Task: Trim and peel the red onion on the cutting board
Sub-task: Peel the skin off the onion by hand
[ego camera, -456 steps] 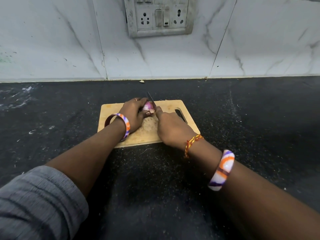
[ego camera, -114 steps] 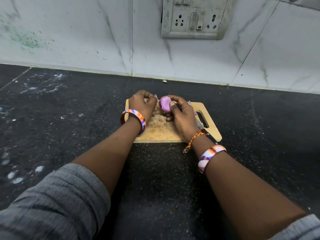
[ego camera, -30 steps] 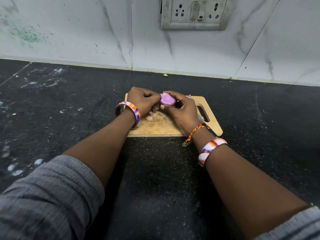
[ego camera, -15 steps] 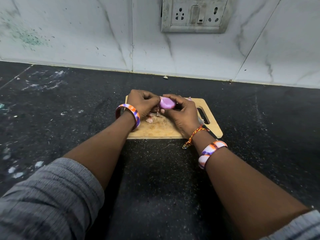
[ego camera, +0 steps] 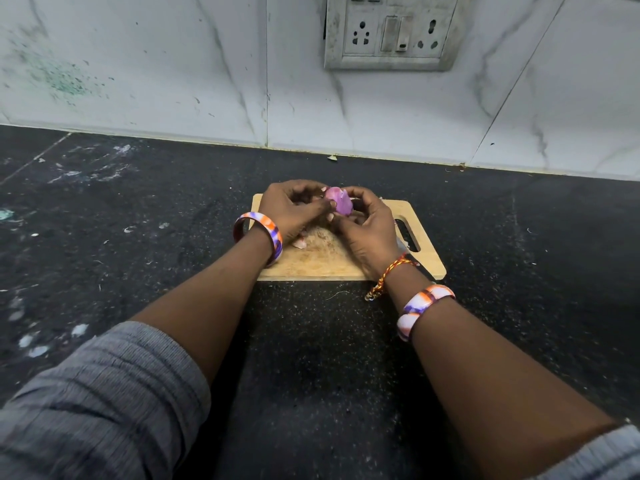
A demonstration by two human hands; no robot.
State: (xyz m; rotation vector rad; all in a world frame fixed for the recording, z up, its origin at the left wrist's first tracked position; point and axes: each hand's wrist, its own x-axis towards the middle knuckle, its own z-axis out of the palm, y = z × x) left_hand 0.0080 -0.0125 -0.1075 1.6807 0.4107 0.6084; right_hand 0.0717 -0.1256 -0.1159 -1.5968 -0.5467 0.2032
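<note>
A small purple-pink red onion (ego camera: 338,204) is held just above the far half of the wooden cutting board (ego camera: 322,263). My left hand (ego camera: 292,211) pinches its left side with thumb and fingertips. My right hand (ego camera: 367,230) cups it from the right and below. A loose flap of skin stands up at the onion's top. Scraps of peel (ego camera: 299,243) lie on the board under my left wrist. The knife is mostly hidden under my right wrist, near the board's handle slot (ego camera: 408,235).
The board lies on a black speckled counter (ego camera: 138,220) with white smears at the left. A marble-tiled wall (ego camera: 173,81) rises behind, with a socket panel (ego camera: 389,31) above the board. A small scrap (ego camera: 331,158) lies at the wall's foot.
The onion has been turned between both hands, and a flap of skin now stands up at its top. Much earlier my right hand held the knife on the onion.
</note>
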